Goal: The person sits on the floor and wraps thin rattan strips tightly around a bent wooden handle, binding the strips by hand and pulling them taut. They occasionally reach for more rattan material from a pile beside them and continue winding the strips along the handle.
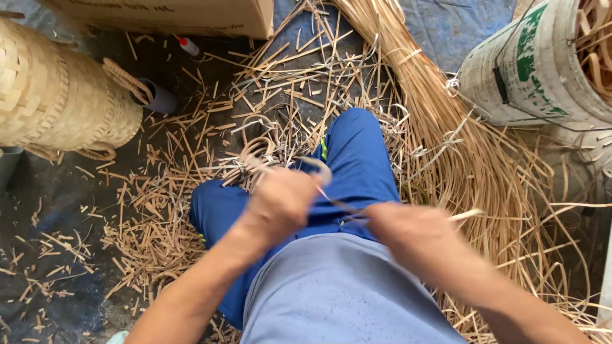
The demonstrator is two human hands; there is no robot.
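Both grips are closed on one thin strip [338, 205] of cane, held over the lap. The left hand [280, 202] is curled into a fist around the far end of the strip, where it bends into a small loop [258, 150] just past the knuckles. The right hand [414, 234] is shut around the near part of the strip, and a short pale end [466, 215] sticks out to the right of it. Both hands are blurred, so the fingers cannot be told apart. The strip is stretched between the two hands, which are near each other but not touching.

Blue shorts [357, 159] and a grey shirt [338, 293] are seen under the hands. The floor [57, 210] is dark and is covered with short cut bits of cane [159, 210]. A big bundle [446, 114] of long cane strips is spread out on the right. A woven basket [57, 89] with a loop handle is lying at the far left. A cardboard box [172, 16] is at the far edge. A white and green bucket [542, 64], tipped over, is at the far right, with cane curls seen inside it.
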